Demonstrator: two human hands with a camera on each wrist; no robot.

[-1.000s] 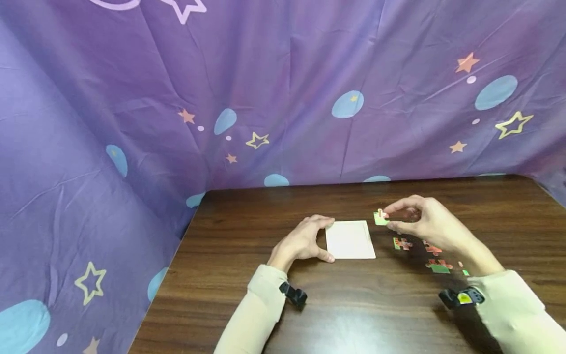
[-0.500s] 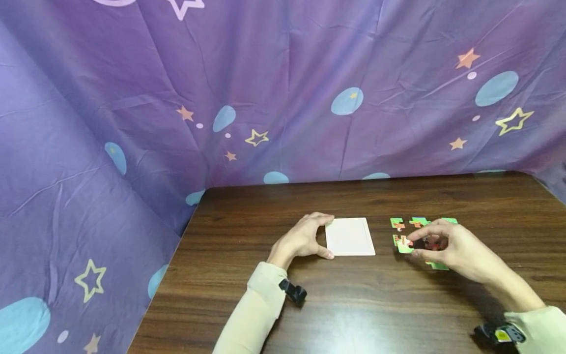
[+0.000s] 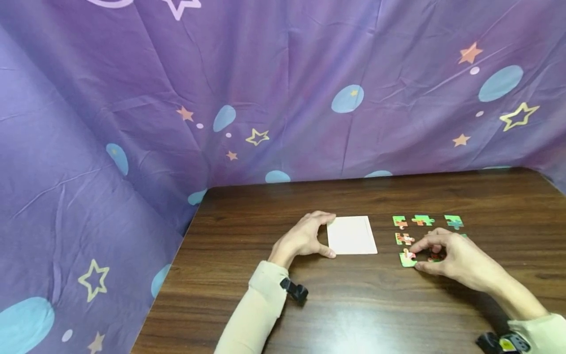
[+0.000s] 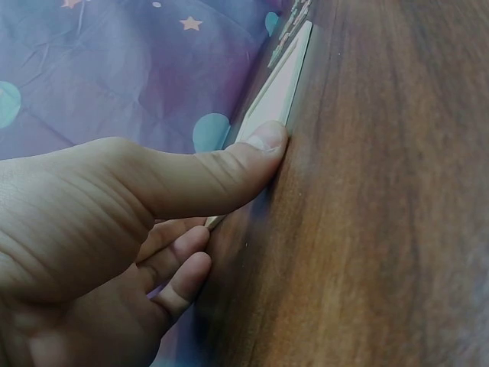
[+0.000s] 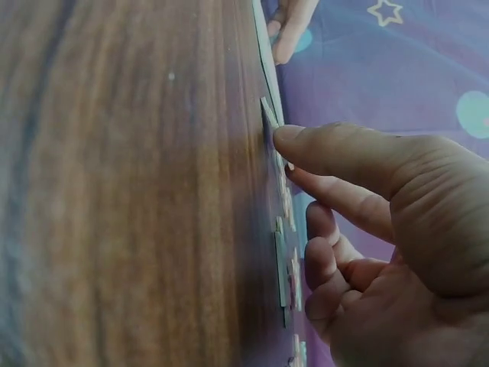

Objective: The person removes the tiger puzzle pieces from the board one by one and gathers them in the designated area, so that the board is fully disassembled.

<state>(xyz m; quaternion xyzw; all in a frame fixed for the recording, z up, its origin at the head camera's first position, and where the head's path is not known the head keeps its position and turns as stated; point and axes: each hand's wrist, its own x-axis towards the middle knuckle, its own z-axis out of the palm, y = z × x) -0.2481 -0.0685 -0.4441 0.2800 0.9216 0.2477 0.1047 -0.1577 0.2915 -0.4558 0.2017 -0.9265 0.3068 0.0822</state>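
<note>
My left hand holds a flat white square board on the table by its left side, thumb at the near corner and fingers at the far one. The left wrist view shows the thumb against the board's edge. Farther right, my right hand pinches a green and red jigsaw piece between thumb and forefinger. In the right wrist view this piece looks slightly tilted; whether it touches the table is unclear. Just behind it lies another jigsaw piece.
Along the back of the loose pieces lie a green and red piece, a second piece and a green-blue piece. My right hand partly covers others. A purple cloth hangs behind the wooden table.
My right hand has carried the jigsaw piece from near the board's far right corner, rightward and toward me, to the front left of the other pieces. The left hand keeps its place on the board.
</note>
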